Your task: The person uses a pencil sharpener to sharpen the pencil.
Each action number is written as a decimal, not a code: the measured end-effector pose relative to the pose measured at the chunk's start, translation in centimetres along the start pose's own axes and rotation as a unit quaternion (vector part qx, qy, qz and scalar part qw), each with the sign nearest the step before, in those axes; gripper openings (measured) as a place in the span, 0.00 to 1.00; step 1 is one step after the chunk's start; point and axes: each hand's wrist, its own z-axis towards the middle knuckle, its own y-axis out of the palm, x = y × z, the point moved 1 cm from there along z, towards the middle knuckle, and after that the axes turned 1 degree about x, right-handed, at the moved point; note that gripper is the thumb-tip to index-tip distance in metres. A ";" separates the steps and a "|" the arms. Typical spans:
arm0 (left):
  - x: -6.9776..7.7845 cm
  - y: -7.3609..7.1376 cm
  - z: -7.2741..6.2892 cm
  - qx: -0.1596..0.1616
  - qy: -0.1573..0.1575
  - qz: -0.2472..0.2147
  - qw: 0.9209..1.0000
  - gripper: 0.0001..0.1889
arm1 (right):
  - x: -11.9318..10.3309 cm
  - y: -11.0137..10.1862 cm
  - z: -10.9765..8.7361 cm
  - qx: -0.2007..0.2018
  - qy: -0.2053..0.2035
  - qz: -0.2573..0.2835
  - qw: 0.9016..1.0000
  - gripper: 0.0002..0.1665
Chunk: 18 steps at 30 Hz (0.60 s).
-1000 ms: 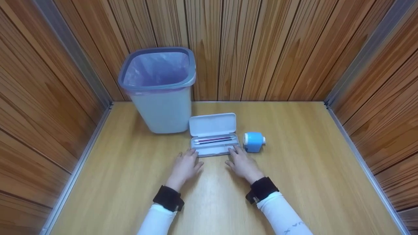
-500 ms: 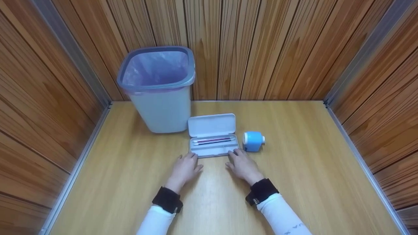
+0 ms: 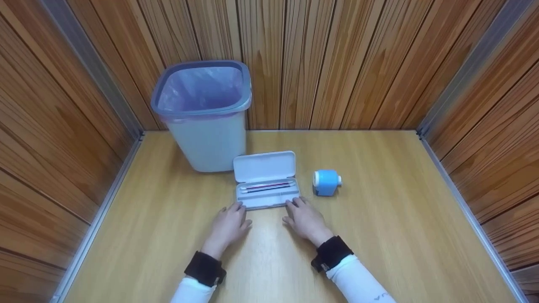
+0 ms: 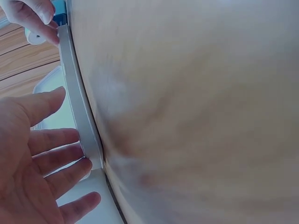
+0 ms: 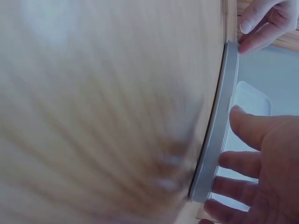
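Observation:
A pale pencil case (image 3: 264, 201) lies on the table with its lid (image 3: 264, 166) raised, leaning back towards the bin. Two thin pens (image 3: 268, 187) rest in its tray, one dark and one reddish. My left hand (image 3: 228, 226) touches the front left corner with outstretched fingers. At the front right corner, the fingertips of my right hand (image 3: 308, 221) rest on the case edge. In the left wrist view, the left fingers (image 4: 58, 158) spread along the case's front wall (image 4: 80, 100). The right wrist view has the right fingers (image 5: 238, 163) against that same wall.
A tall bin (image 3: 206, 143) with a purple liner stands behind and left of the case. To the right of the case is a small blue and white object (image 3: 326, 183), perhaps a pencil sharpener, on its side. Wood-panelled walls (image 3: 320, 63) enclose the table (image 3: 379, 219).
Both hands and the pencil case have shifted left and towards me. The gap between the case and the blue object has widened. Bin and blue object stay put.

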 end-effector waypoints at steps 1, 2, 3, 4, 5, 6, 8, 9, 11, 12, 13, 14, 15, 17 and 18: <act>-0.1 0.0 -0.1 0.001 -0.001 0.000 1.000 0.27 | -0.2 0.0 0.0 -0.003 -0.001 -0.004 1.000 0.35; -0.2 -0.1 -0.3 0.002 -0.002 0.000 1.000 0.26 | -0.4 0.1 0.0 -0.004 -0.004 -0.009 1.000 0.35; -0.3 -0.2 -0.4 0.002 -0.003 0.000 1.000 0.26 | -0.6 0.1 0.0 -0.004 -0.009 -0.015 1.000 0.35; -0.4 -0.3 -0.5 0.004 -0.004 0.000 1.000 0.26 | -0.9 0.2 0.0 -0.006 -0.012 -0.020 1.000 0.35; -0.5 -0.4 -0.6 0.006 -0.007 0.002 1.000 0.26 | -1.1 0.2 0.0 -0.009 -0.016 -0.027 0.999 0.35; -0.6 -0.4 -0.7 0.005 -0.011 0.004 1.000 0.25 | -1.3 0.2 0.0 -0.012 -0.020 -0.031 0.999 0.36; -0.9 -0.6 -0.8 0.003 -0.021 0.004 1.000 0.25 | -1.7 0.3 0.1 -0.015 -0.027 -0.038 0.999 0.36; -1.0 -0.6 -0.9 0.002 -0.025 0.005 1.000 0.25 | -1.9 0.4 0.1 -0.018 -0.028 -0.040 0.999 0.36; -1.3 -0.8 -1.0 -0.003 -0.036 0.003 0.999 0.26 | -2.3 0.5 0.2 -0.023 -0.029 -0.047 0.998 0.36; -1.4 -0.8 -1.0 -0.003 -0.040 0.002 0.999 0.26 | -2.5 0.6 0.3 -0.024 -0.030 -0.049 0.998 0.36; -1.6 -0.9 -1.1 -0.001 -0.042 0.002 0.999 0.27 | -2.7 0.7 0.3 -0.026 -0.031 -0.053 0.998 0.36; -1.7 -1.0 -1.1 0.000 -0.044 0.001 0.999 0.27 | -2.9 0.7 0.3 -0.028 -0.033 -0.055 0.998 0.37; -1.9 -1.0 -1.2 0.003 -0.045 0.001 0.999 0.26 | -3.1 0.8 0.4 -0.030 -0.034 -0.060 0.997 0.37; -2.2 -1.2 -1.4 0.010 -0.048 0.001 0.999 0.24 | -3.5 0.9 0.5 -0.032 -0.039 -0.066 0.997 0.37; -2.4 -1.3 -1.4 0.013 -0.050 0.000 0.999 0.23 | -3.7 1.0 0.5 -0.033 -0.040 -0.069 0.996 0.37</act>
